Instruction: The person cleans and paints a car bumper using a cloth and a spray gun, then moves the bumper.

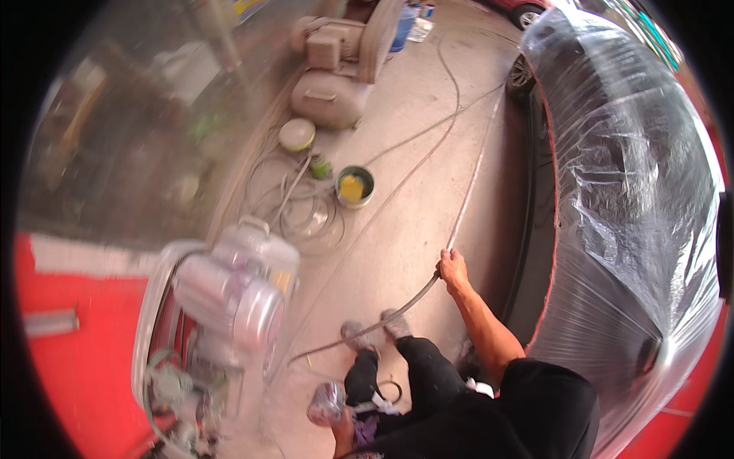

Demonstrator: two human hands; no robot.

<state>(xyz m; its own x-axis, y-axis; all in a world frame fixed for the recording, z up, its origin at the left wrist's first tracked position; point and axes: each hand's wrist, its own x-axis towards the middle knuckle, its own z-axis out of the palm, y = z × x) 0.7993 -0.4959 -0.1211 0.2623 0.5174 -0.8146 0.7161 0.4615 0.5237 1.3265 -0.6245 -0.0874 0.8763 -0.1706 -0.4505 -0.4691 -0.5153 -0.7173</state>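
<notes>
A long grey hose (419, 297) passes through my right hand (453, 271), which is closed round it in front of me, arm stretched forward. From that hand the hose stretches away beside the car and also trails back to the floor near my feet. Low in the view, my left hand (343, 428) is close to my body, with a rounded, translucent greyish container (327, 404) in its grip. Most of the left fingers are hidden behind it. A purple cloth (365, 431) hangs next to this hand.
A car under clear plastic sheeting (612, 176) stands along the right. Left are a motor-driven machine (237, 306) and, farther off, a dusty air compressor (327, 96). A bucket (355, 200) with something yellow inside, a green can (319, 167), a lidded tub (297, 135) and coiled hoses (287, 206) lie between.
</notes>
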